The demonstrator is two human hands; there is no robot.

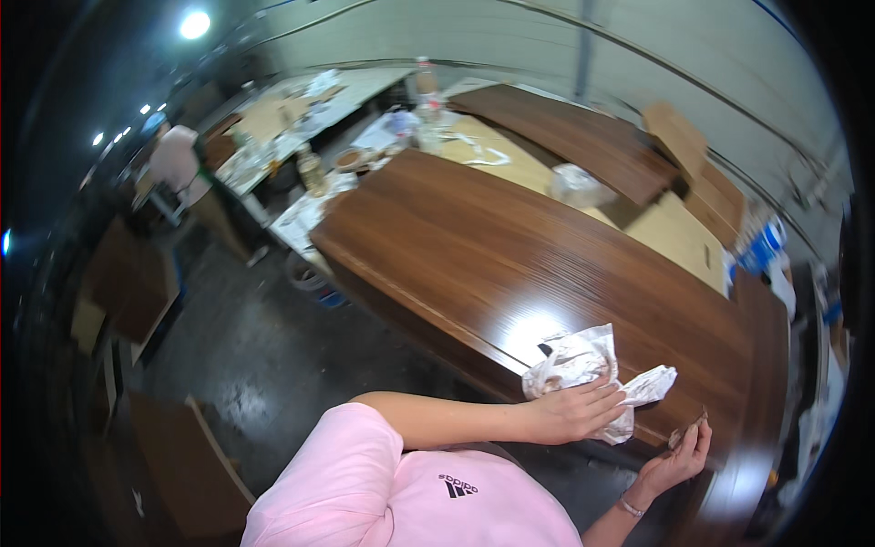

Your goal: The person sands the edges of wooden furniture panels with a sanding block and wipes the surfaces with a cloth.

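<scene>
- Our left grip (576, 412) lies flat over the cloth (585, 354), probably to press it on the board (483, 237) below; whether the thumb pinches, we cannot tell.
- Our right grip (685, 456), to its right, pinches a small brown piece (675, 439), perhaps for finer control.

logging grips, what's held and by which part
Left hand covers the white wipe on its near side, grip unclear; right hand holds a small brownish thing, spot unclear.

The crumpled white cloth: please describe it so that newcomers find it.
Find the long glossy brown wooden panel. On its near edge, under the left hand, lies the crumpled white cloth, brown-stained unlike the translucent plastic bag beyond.
</scene>
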